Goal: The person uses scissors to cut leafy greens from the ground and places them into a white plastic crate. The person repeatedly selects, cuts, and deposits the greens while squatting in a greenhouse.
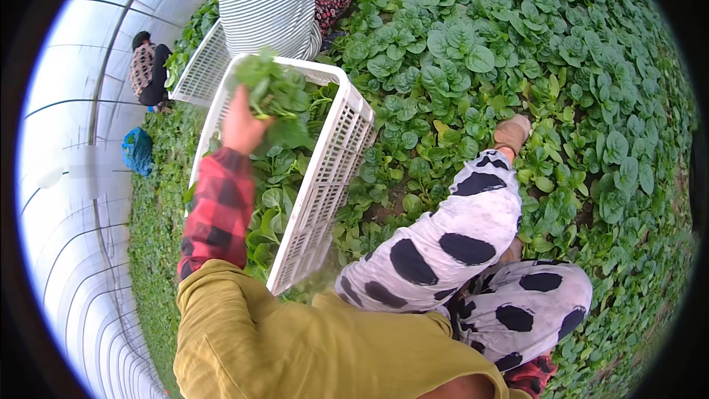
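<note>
My left hand (pixel 243 128), in a red and black checked sleeve, grips a bunch of leafy greens (pixel 272 94). It is over the far part of a white plastic crate (pixel 327 138) with slatted sides. Inside the crate lie more loose green leaves (pixel 271 208). The held leaves are slightly blurred, and I cannot tell whether they touch those below. My right hand is out of view; only its checked sleeve (pixel 533 375) shows beside my bent knee at the lower right.
Low leafy plants (pixel 460 50) cover the ground around my legs (pixel 437 244). Ahead, a person in a striped shirt (pixel 266 8) sits beside another white crate (pixel 204 69). Farther left are a crouching person (pixel 149 69), a blue plastic bag (pixel 137 151) and the greenhouse film wall (pixel 61 94).
</note>
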The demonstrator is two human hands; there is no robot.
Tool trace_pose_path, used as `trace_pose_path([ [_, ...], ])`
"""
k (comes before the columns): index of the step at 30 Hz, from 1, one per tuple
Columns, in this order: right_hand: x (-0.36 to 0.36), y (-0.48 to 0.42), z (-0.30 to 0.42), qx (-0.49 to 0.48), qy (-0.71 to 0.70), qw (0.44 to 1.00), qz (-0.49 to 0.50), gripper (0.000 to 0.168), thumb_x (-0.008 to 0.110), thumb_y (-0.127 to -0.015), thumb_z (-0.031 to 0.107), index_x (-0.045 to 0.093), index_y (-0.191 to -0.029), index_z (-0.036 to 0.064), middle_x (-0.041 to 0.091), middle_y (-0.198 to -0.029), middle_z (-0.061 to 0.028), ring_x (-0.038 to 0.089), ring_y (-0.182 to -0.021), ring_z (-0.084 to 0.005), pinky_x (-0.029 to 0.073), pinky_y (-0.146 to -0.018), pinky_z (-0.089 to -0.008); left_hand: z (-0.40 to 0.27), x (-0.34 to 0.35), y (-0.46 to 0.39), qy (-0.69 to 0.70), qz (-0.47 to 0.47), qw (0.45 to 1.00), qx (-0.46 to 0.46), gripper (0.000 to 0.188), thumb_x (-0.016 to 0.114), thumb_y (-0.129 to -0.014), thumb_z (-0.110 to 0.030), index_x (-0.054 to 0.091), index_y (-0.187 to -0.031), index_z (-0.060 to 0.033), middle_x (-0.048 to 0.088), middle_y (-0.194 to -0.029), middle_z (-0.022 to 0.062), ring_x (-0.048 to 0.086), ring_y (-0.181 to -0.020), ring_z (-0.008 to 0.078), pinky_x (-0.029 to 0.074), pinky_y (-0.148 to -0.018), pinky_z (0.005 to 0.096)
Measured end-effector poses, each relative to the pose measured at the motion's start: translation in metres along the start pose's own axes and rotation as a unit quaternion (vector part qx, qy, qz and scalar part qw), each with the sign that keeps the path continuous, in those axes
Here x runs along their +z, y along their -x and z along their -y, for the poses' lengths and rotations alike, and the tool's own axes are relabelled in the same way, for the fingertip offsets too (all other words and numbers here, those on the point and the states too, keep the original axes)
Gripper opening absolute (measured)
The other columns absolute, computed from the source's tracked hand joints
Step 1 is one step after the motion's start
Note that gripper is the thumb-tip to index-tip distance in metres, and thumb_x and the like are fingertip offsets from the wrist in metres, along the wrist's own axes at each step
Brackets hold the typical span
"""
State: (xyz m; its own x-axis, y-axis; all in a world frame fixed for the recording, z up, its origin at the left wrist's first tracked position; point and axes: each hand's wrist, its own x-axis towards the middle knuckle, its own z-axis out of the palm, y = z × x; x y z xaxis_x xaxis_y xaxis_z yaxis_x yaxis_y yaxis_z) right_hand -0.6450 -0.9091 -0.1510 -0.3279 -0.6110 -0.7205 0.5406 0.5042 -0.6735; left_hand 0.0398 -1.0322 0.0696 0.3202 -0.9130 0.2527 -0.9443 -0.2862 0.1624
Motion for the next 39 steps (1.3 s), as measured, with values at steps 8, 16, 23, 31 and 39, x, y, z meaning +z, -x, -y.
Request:
trace_pose_path([
  [8, -0.031, 0.067, -0.012, -0.049, -0.095, 0.990, -0.097, 0.049, 0.055, -0.091, 0.049, 0.057, -0.108, 0.004, 0.055, -0.072, -0.0022, 0.050, -0.059, -0.0126, 0.039, -0.054, -0.0277, 0.095, 0.282, -0.045, -0.165, 0.322, 0.932, 0.035, 0.056, 0.065, -0.079, -0.032, 0.049, -0.125, -0.0044, 0.049, -0.132, 0.0168, 0.052, -0.114, 0.0359, 0.047, -0.090, 0.0433],
  [16, -0.080, 0.150, -0.001, -0.153, -0.161, 0.953, -0.204, 0.046, 0.055, -0.091, 0.046, 0.058, -0.108, 0.003, 0.059, -0.078, -0.0046, 0.054, -0.065, -0.0150, 0.044, -0.058, -0.0306, 0.040, 0.288, -0.038, 0.115, 0.396, 0.908, 0.078, 0.060, 0.067, -0.078, -0.025, 0.045, -0.131, -0.0052, 0.047, -0.135, 0.0170, 0.051, -0.118, 0.0310, 0.047, -0.090, 0.0398],
  [23, -0.110, 0.198, -0.037, -0.174, -0.222, 0.923, -0.261, 0.044, 0.055, -0.092, 0.044, 0.058, -0.108, 0.003, 0.062, -0.083, -0.0067, 0.059, -0.070, -0.0171, 0.048, -0.062, -0.0331, 0.052, 0.238, -0.049, 0.308, 0.387, 0.866, 0.077, 0.079, 0.068, -0.076, -0.013, 0.030, -0.145, -0.0074, 0.045, -0.137, 0.0187, 0.048, -0.122, 0.0258, 0.042, -0.097, 0.0340],
  [31, -0.126, 0.227, -0.061, -0.165, -0.239, 0.908, -0.303, 0.042, 0.055, -0.092, 0.042, 0.059, -0.108, 0.003, 0.066, -0.088, -0.0091, 0.064, -0.075, -0.0195, 0.053, -0.067, -0.0359, 0.034, 0.192, -0.027, 0.316, 0.254, 0.905, 0.126, 0.074, 0.066, -0.080, -0.011, 0.029, -0.144, 0.0001, 0.044, -0.139, 0.0207, 0.047, -0.124, 0.0285, 0.035, -0.103, 0.0342],
  [39, -0.148, 0.191, -0.067, -0.107, -0.179, 0.945, -0.253, 0.036, 0.060, -0.090, 0.035, 0.060, -0.104, 0.002, 0.068, -0.098, -0.0105, 0.066, -0.083, -0.0222, 0.055, -0.076, -0.0369, 0.005, 0.144, -0.017, 0.231, 0.142, 0.953, 0.132, 0.055, 0.065, -0.085, -0.015, 0.045, -0.134, -0.0004, 0.059, -0.122, 0.0187, 0.056, -0.113, 0.0273, 0.040, -0.097, 0.0349],
])
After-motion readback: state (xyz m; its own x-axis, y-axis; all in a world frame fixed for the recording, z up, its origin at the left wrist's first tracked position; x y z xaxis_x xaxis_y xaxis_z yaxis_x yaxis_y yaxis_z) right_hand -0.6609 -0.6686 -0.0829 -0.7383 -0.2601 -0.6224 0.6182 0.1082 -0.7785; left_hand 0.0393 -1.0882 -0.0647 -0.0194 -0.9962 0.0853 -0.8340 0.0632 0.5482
